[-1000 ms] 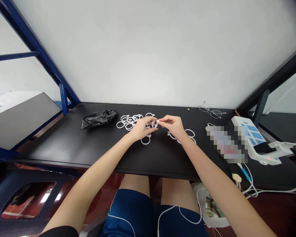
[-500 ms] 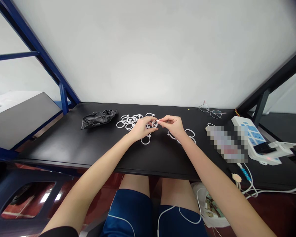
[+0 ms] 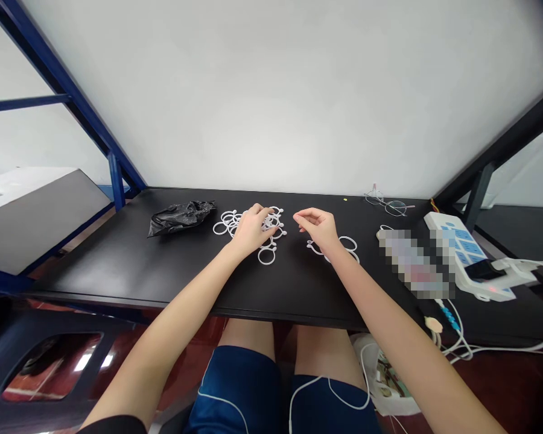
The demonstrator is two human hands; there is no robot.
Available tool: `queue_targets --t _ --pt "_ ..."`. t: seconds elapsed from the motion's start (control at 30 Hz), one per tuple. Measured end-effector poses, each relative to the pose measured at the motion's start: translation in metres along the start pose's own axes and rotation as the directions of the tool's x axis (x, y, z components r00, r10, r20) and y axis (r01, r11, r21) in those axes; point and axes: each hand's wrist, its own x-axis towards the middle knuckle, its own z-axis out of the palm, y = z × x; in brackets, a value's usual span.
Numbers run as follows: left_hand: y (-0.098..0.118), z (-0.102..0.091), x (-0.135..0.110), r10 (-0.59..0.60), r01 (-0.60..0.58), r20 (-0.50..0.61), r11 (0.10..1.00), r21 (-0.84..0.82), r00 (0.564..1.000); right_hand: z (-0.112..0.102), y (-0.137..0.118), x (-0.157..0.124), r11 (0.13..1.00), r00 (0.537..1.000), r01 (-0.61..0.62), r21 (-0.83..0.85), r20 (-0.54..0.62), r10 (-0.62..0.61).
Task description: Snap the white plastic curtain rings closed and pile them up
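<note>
A pile of white plastic rings point(image 3: 232, 222) lies on the black table point(image 3: 140, 265). My left hand point(image 3: 252, 229) rests over the pile's right side, fingers stretched out and touching the rings. One single ring point(image 3: 266, 257) lies just below that hand. My right hand point(image 3: 317, 228) hovers a little to the right, fingers loosely curled and apart, with nothing visible in them. Beside and behind its wrist lie a few more white rings point(image 3: 349, 243).
A crumpled black plastic bag point(image 3: 181, 216) lies left of the pile. Spectacles point(image 3: 391, 207) sit at the back right. A white and blue power strip point(image 3: 462, 253) with cables, and a blurred-out object point(image 3: 411, 265), occupy the right end. Blue frame bars stand at the left.
Both hands held one small ring between them before. They have parted now: the left hand moved up-left onto the pile, and the right hand's pinch has loosened with no ring seen in it.
</note>
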Motion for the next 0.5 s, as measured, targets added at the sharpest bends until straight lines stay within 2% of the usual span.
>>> queue_targets --t 0.1,0.5 --pt "-0.0015 0.0009 -0.0003 -0.008 0.007 0.028 0.998 0.054 1.000 0.0000 -0.0002 -0.0004 1.000 1.000 -0.013 -0.007 0.001 0.013" --pt "-0.0003 0.0032 -0.0009 0.005 -0.011 0.058 0.994 0.105 0.998 -0.0004 -0.0008 -0.0006 1.000 1.000 -0.026 -0.001 0.002 0.026"
